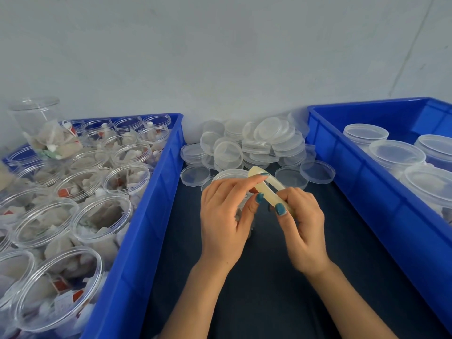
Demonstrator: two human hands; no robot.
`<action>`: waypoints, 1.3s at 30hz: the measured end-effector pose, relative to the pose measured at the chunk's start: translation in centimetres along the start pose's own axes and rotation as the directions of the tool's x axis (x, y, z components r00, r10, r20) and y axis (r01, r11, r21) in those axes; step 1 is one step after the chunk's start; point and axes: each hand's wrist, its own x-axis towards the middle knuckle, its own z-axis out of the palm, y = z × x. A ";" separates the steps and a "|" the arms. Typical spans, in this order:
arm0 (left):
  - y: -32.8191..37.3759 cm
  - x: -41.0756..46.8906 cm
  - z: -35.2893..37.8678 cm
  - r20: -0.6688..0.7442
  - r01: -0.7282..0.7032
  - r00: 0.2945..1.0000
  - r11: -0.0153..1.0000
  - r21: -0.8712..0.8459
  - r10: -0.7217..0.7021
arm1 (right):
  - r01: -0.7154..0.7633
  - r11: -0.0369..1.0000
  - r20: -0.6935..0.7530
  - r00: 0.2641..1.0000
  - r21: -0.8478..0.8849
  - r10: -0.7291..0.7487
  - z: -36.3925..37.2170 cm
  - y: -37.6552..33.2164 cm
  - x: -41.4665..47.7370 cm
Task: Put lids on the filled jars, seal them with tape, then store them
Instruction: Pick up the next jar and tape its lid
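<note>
Jar (228, 174), apparently lidded, stands toward the far edge of the table (269, 302), half hidden under the left hand (223, 216). That hand and the right hand (302, 228) both pinch the tape roll (266, 184). Peel end cleanly; keep strip taut over lid seam.

A plain, matte wall (220, 57) in pale grey-white fills the upper half of the view. A thin straight seam (412, 42) slants down it at the right. Below, a dark navy work surface (269, 302) runs up to the wall's foot. The light is soft, even and slightly bluish, with only faint shadows.
</note>
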 end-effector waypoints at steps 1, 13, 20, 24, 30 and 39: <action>0.1 0.0 0.0 -0.021 -0.004 1.000 1.000 0.004 0.004 | 0.012 1.000 -0.003 1.000 -0.007 -0.012 0.0 0.0 0.0; 1.3 0.1 -0.3 -0.174 -0.082 0.981 0.997 0.014 0.083 | 0.146 0.979 0.093 0.987 -0.143 -0.133 0.2 -0.1 -0.1; 1.0 -0.3 0.2 -0.218 -0.084 0.971 0.995 0.062 0.096 | 0.183 0.954 0.106 0.981 -0.239 -0.162 0.2 0.1 -0.1; 0.8 -0.5 0.6 -0.204 -0.083 0.973 0.991 0.108 0.104 | 0.191 0.949 0.097 0.980 -0.250 -0.171 0.4 -0.1 -0.2; 1.3 -0.7 1.1 -0.144 -0.134 0.979 0.989 0.057 0.141 | 0.113 0.959 0.024 0.994 -0.261 -0.110 0.1 -0.1 0.0; 0.7 -0.5 0.4 -0.186 -0.134 0.971 0.986 0.104 0.152 | 0.195 0.943 0.101 0.980 -0.271 -0.174 -0.1 -0.5 0.2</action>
